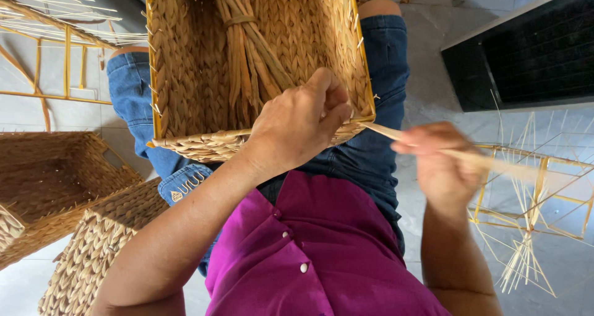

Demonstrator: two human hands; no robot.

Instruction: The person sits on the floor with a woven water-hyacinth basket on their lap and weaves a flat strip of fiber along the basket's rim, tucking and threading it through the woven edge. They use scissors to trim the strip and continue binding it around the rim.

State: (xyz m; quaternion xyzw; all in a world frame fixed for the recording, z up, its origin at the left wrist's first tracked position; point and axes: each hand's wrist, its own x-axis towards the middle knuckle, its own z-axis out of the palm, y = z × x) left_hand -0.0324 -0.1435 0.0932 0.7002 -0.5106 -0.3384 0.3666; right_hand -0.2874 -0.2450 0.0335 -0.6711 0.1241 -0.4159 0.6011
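A square woven straw basket (185,74) with a yellow wire rim rests on my lap, its open side facing me. A tied bundle of straw strands (244,50) lies inside it. My left hand (300,121) presses on the basket's near rim, fingers curled over the woven edge. My right hand (439,161), blurred, grips a flat straw strand (383,131) that runs from the basket's corner out to the right.
Two finished woven baskets (55,186) stand on the floor at left. Bare yellow wire frames (544,192) with loose straws sit at right and another wire frame (49,56) at upper left. A dark ribbed mat (532,50) lies at upper right on grey tiles.
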